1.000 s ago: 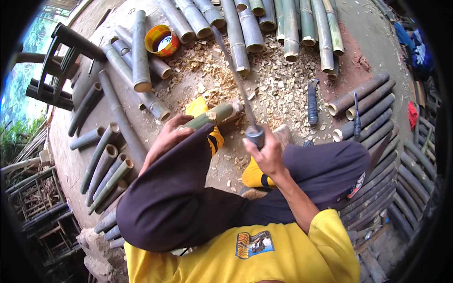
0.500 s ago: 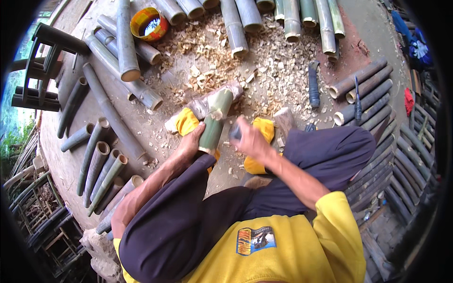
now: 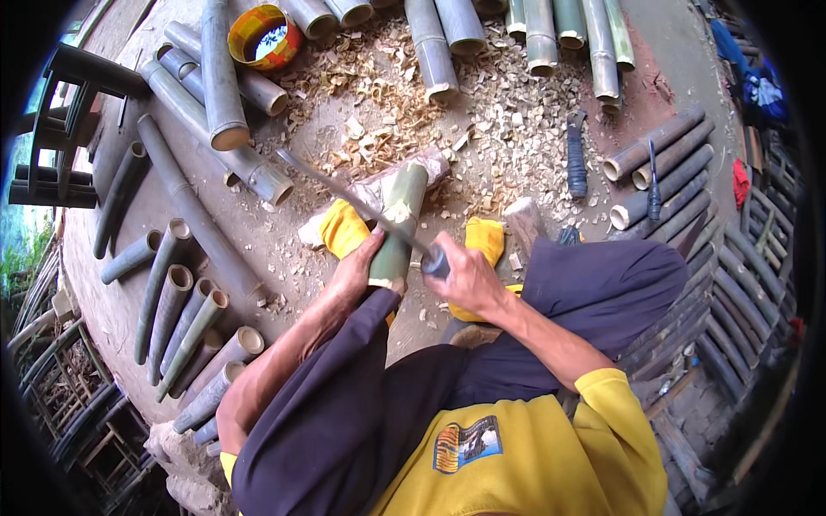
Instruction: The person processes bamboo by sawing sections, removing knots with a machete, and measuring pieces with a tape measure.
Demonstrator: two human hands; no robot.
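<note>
Bamboo tube [image 3: 391,263], short, green, cylindrical, slants upper end at pale rough log [image 3: 437,163]; left hand [image 3: 354,267] clamped on its side. Right hand [image 3: 472,280] clamped round dark cylindrical handle [image 3: 435,261]; long grey metal blade [image 3: 343,192] crosses over tube. Pale wood shavings [image 3: 366,116] lie beyond.

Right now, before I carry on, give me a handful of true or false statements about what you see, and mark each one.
1. The right hand grips a dark handle. True.
2. The left hand is empty. False: it holds a green bamboo piece.
3. Pale shavings lie scattered on the ground. True.
4. The round bowl is at the far right. False: it is toward the upper left.
5. The shirt is yellow. True.
</note>
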